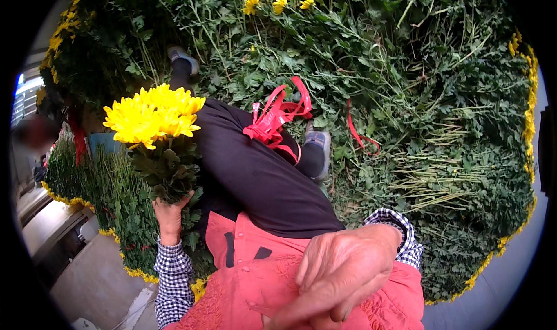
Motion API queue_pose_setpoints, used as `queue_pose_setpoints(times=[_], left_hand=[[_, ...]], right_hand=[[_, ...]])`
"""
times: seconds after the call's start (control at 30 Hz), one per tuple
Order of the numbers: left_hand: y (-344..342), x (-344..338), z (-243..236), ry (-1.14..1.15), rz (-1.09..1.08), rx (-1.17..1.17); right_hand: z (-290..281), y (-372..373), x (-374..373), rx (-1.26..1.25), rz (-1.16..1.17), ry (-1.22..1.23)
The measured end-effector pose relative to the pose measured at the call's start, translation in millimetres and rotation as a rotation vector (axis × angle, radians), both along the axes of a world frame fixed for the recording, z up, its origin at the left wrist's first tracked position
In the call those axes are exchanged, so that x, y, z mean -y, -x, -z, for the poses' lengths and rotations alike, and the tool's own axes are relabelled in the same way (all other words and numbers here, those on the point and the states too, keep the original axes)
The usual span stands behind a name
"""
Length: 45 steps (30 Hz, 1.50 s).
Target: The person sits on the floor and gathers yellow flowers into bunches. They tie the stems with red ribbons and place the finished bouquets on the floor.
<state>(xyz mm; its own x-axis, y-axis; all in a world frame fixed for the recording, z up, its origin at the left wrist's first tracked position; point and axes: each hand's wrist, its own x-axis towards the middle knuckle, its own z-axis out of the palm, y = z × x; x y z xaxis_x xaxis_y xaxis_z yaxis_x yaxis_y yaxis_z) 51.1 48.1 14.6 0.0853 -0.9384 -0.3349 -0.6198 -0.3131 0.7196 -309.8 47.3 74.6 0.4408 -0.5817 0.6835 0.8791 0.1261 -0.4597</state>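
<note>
A bunch of yellow chrysanthemums point(154, 116) stands upright on the left, its big blooms level at the top above dark green leaves. My left hand point(169, 217) is closed round the stems below the leaves. Close to the camera, my right hand point(348, 260) is raised in front of my chest with its back showing. Its fingers are bent, one reaching toward the lower edge; whatever lies within them is hidden. A tangle of red ribbons point(274, 118) rests over my lower leg. One loose red ribbon strip point(358, 132) lies on the greenery to the right.
Cut leafy chrysanthemum stems point(441, 161) lie thickly all round my legs. Yellow blooms point(529, 121) line the heap's outer edge. A few single yellow flowers point(279, 5) lie at the far side. Beyond the heap at left is a pale floor point(98, 272); another person point(38, 130) is there, blurred.
</note>
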Motion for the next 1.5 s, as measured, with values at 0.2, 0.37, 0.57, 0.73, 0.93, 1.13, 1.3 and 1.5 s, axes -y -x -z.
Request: queue_pose_setpoints(times=[0.2, 0.37, 0.57, 0.73, 0.93, 1.13, 1.3, 1.5], left_hand=[[1, -3, -16, -0.106, -0.177, -0.131], [18, 10, -15, -0.150, -0.178, -0.205], [2, 0, -17, -0.094, -0.113, -0.165], [-15, -9, -40, -0.194, -0.302, -0.361], [-33, 1, -110, -0.384, -0.049, -0.732], [-34, 20, -168, -0.305, 0.396, -1.029], [-62, 0, -144, -0.398, 0.379, -0.576], [-44, 25, -106, -0.631, 0.248, -0.470]], right_hand=[[54, 29, -22, -0.937, 0.725, -0.989], [316, 93, -51, -2.092, 1.185, -0.984], [370, 112, -69, -1.664, 1.502, -1.172], [266, 146, -67, -0.681, 1.706, -1.353], [82, 25, 8, -0.249, 1.408, -0.756], [37, -158, 24, -0.555, 0.579, 0.144], [34, -209, 3, -0.577, 0.442, 0.205], [47, -166, -4, -0.760, 0.441, 0.203]])
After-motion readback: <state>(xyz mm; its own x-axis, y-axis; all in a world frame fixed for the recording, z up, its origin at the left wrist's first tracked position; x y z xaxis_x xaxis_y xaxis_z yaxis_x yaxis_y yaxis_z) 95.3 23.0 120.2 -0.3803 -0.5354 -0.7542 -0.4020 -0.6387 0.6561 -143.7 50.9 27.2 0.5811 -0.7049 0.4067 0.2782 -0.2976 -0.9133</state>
